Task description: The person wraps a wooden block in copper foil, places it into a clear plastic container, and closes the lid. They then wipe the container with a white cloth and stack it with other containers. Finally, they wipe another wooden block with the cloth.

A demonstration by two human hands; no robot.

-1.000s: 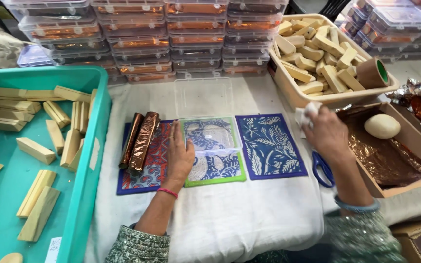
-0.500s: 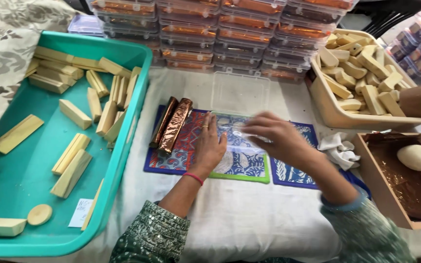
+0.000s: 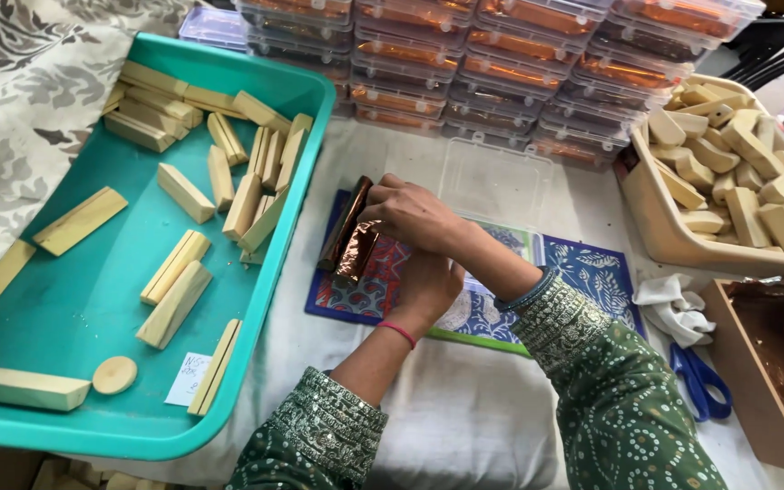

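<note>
Both hands down on the patterned mats, right hand on the foil blocks.

From the left I see the teal tray (image 3: 92, 299) of pale wooden blocks (image 3: 174, 304), then two foil-wrapped blocks (image 3: 348, 238) lying side by side on the red-and-blue mat (image 3: 355, 295). My right hand (image 3: 414, 213) reaches across, fingers curled over their near end and touching them; whether it truly grips them I cannot tell from here. My left hand (image 3: 428, 286) lies flat beneath it on the mats, holding nothing. Further right: blue mat (image 3: 591, 277), white cloth (image 3: 673, 304), blue scissors (image 3: 700, 381).
</note>
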